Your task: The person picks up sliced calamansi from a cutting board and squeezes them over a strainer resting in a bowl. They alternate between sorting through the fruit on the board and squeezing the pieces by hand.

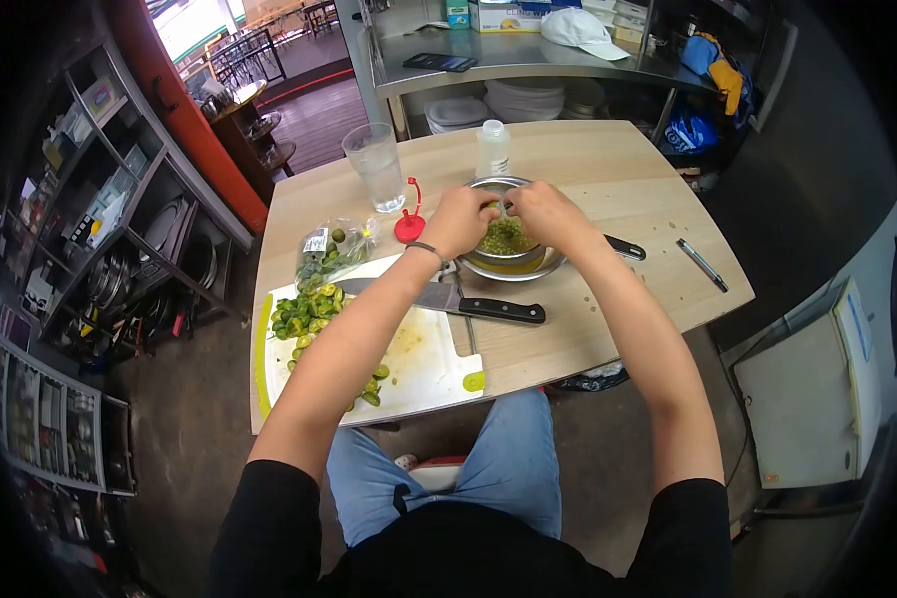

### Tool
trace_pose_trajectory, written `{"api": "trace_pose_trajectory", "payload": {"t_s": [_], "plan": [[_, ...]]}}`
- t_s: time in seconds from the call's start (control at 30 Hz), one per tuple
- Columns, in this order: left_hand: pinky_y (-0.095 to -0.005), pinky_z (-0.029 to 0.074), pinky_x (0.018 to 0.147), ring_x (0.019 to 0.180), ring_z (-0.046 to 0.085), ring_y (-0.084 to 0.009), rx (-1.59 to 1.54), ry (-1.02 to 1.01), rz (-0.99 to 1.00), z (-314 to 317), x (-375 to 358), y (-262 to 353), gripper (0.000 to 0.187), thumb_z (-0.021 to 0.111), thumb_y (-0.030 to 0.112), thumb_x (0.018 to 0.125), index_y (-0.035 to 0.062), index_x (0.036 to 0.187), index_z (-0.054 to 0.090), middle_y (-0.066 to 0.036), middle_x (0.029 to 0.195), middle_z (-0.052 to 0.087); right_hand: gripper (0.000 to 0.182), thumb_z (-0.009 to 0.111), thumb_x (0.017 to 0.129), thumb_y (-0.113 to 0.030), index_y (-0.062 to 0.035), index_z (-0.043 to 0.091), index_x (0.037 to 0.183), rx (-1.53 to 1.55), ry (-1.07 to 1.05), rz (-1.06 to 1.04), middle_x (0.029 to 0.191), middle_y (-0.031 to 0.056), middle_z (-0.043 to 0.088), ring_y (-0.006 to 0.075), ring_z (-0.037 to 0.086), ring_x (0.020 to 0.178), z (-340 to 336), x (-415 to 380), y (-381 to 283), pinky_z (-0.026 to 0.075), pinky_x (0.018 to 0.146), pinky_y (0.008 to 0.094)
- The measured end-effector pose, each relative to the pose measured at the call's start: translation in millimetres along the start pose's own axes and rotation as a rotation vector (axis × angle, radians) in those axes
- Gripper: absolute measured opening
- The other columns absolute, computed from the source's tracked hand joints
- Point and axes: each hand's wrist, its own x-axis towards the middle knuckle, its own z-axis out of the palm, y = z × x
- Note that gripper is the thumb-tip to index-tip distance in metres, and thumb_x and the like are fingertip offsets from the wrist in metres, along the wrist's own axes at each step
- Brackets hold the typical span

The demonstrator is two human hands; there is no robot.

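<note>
My left hand (462, 219) and my right hand (546, 213) are close together over a metal strainer (536, 257) set on a metal bowl (513, 276). The fingers of both are pinched; whatever lies between them is too small and hidden to name. Green, seedy pulp (506, 237) sits in the strainer. Under my left forearm, a white cutting board (419, 374) bears several cut small green citrus fruits (301, 312). A black-handled knife (498, 309) rests across the board's upper edge, its handle pointing right.
Behind the bowl stands a squeeze bottle (493, 149), with a red cap (409, 227) lying to its left. A glass of water (377, 169) and a plastic bag of whole green citrus (331, 254) are at left. On the right lies a pen (703, 265). A steel counter (508, 66) runs behind.
</note>
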Motion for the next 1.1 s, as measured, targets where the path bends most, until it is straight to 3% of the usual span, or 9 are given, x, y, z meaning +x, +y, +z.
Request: {"api": "trace_pose_trajectory", "payload": {"t_s": [0.03, 0.13, 0.43, 0.73, 0.97, 1.03, 1.1], "plan": [[-0.0397, 0.052, 0.071, 0.076, 0.066, -0.0348, 0.085, 0.007, 0.075, 2.8, 1.6, 1.3, 0.022, 0.065, 0.011, 0.083, 0.0040, 0.104, 0.071, -0.025, 0.085, 0.065, 0.015, 0.059, 0.076, 0.001, -0.0012, 0.069, 0.088, 0.001, 0.000, 0.000, 0.085, 0.0209, 0.067, 0.0360, 0.066, 0.085, 0.1, -0.1, -0.4, 0.053, 0.077, 0.0431], [-0.0444, 0.051, 0.072, 0.080, 0.062, -0.0413, 0.095, -0.019, 0.059, 12.7, 8.7, -4.4, 0.019, 0.062, 0.008, 0.083, 0.0061, 0.100, 0.072, -0.025, 0.087, 0.064, 0.014, 0.061, 0.076, -0.001, -0.0018, 0.069, 0.088, -0.041, -0.008, 0.035, 0.084, 0.0217, 0.067, 0.0358, 0.066, 0.084, 1.1, -1.2, 0.1, 0.054, 0.075, 0.0433], [-0.0451, 0.051, 0.075, 0.081, 0.064, -0.0392, 0.257, -0.048, 0.174, 28.1, 15.7, -16.5, 0.015, 0.056, 0.000, 0.078, 0.0032, 0.084, 0.069, -0.022, 0.082, 0.065, 0.009, 0.064, 0.076, -0.005, -0.0014, 0.070, 0.082, -0.008, 0.014, 0.005, 0.081, 0.0220, 0.067, 0.0362, 0.066, 0.082, 1.6, -4.9, 1.8, 0.054, 0.074, 0.0432], [-0.0450, 0.052, 0.078, 0.084, 0.065, -0.0386, 0.412, -0.058, 0.153, 18.6, 16.3, -6.7, 0.019, 0.058, -0.004, 0.070, 0.0023, 0.084, 0.070, -0.021, 0.083, 0.067, 0.013, 0.058, 0.080, -0.005, -0.0035, 0.069, 0.088, -0.066, 0.012, 0.022, 0.083, 0.0203, 0.067, 0.0363, 0.066, 0.082, -0.6, -2.2, -1.6, 0.054, 0.074, 0.0454], [-0.0464, 0.052, 0.077, 0.082, 0.064, -0.0396, 0.328, -0.013, 0.147, 13.6, 16.2, 1.6, 0.019, 0.057, -0.004, 0.069, 0.0005, 0.084, 0.069, -0.022, 0.083, 0.066, 0.017, 0.059, 0.075, -0.003, -0.0071, 0.068, 0.089, -0.136, 0.065, 0.052, 0.078, 0.0181, 0.067, 0.0361, 0.066, 0.076, -10.6, -4.3, -8.4, 0.053, 0.069, 0.0458], [-0.0448, 0.054, 0.073, 0.080, 0.067, -0.0377, 0.381, -0.022, 0.149, 13.7, 17.6, 2.4, 0.013, 0.059, 0.002, 0.077, 0.0024, 0.082, 0.071, -0.024, 0.082, 0.067, 0.017, 0.059, 0.073, -0.001, -0.0061, 0.068, 0.086, -0.131, 0.094, 0.054, 0.075, 0.0181, 0.066, 0.0368, 0.065, 0.073, -10.9, -2.9, -9.6, 0.053, 0.066, 0.0462], [-0.0449, 0.054, 0.073, 0.080, 0.067, -0.0378, 0.417, -0.036, 0.145, 15.0, 18.4, 0.7, 0.014, 0.059, 0.002, 0.077, 0.0024, 0.082, 0.071, -0.024, 0.082, 0.067, 0.016, 0.058, 0.077, -0.005, -0.0078, 0.068, 0.090, -0.168, 0.038, 0.106, 0.080, 0.0168, 0.067, 0.0347, 0.067, 0.080, -9.7, -1.8, -11.9, 0.054, 0.071, 0.0448]]}}
